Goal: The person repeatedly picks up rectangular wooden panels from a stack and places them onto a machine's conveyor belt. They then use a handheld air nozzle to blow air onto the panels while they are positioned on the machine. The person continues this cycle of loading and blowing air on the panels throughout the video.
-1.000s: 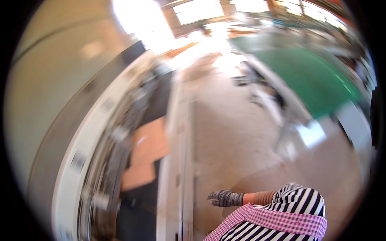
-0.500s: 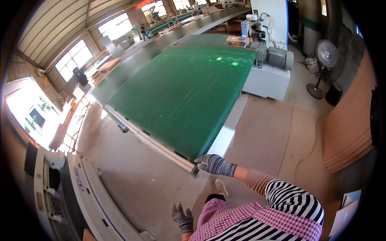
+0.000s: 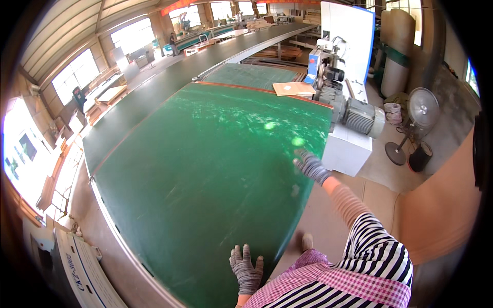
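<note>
On the left we see a long white slotted panel [image 3: 84,269]. Beside it spreads the broad, flat, green-topped surface [image 3: 195,169], filling the middle. Our left hand [image 3: 247,272], in a grey striped knit glove [image 3: 249,282], is spread wide and empty at the surface's near edge; we cannot tell whether it touches. Our right hand [image 3: 312,167], gloved alike, is empty too, fingers loosely extended near the right edge, short of a grey ribbed cylindrical motor [image 3: 362,117]. Farther right stands a round grey pedestal fan [image 3: 423,108]

R hand [image 3: 312,168]: gloved, gry bands
L hand [image 3: 247,274]: ditto
Tabletop [image 3: 195,174] round both: grn, wht-flecked past R
Sleeve [image 3: 374,231] below R: b/w stripes
Apron [image 3: 357,286] rt. of L: pink/wht chk
</note>
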